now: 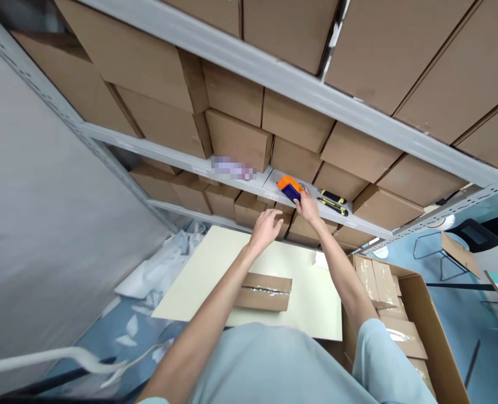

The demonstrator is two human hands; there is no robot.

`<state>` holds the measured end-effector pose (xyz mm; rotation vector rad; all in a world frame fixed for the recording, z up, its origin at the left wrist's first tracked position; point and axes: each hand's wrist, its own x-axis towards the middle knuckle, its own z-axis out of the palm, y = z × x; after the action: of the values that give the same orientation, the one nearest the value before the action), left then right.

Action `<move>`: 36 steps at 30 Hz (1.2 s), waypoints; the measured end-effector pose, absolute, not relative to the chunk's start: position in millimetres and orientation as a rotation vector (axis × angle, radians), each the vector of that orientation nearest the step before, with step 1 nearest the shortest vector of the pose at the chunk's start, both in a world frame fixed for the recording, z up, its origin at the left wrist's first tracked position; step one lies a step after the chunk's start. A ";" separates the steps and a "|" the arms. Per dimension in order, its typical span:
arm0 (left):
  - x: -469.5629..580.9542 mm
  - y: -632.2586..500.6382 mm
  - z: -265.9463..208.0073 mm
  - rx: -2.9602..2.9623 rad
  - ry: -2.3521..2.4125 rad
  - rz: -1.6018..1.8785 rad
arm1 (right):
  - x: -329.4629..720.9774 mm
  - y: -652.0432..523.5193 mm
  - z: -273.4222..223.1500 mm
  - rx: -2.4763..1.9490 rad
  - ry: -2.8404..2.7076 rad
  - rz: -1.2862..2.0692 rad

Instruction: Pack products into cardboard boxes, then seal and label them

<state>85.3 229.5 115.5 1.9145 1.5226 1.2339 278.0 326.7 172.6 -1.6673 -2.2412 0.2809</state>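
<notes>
An orange and dark-blue tape dispenser is at the front of the middle shelf, and my right hand is closed around its near end. My left hand hangs in the air just left of it, fingers apart and slightly curled, holding nothing. To the right of the dispenser lie two yellow-and-black box cutters on the same shelf. A small cardboard box rests on the pale table below my arms, with a strip of shiny tape along its middle seam.
Metal shelving packed with cardboard boxes rises in front. A large open carton with taped boxes inside stands at the right. White scraps litter the floor at left; a chair is at the far right.
</notes>
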 end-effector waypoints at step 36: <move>35.0 6.4 139.3 1.563 1.358 1.005 | 306.0 -8.8 94.7 -1.324 -1.993 1.252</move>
<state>35.0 6.4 139.3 1.5632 1.3576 1.0051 306.0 -8.8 94.7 -1.3241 -1.9929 1.2520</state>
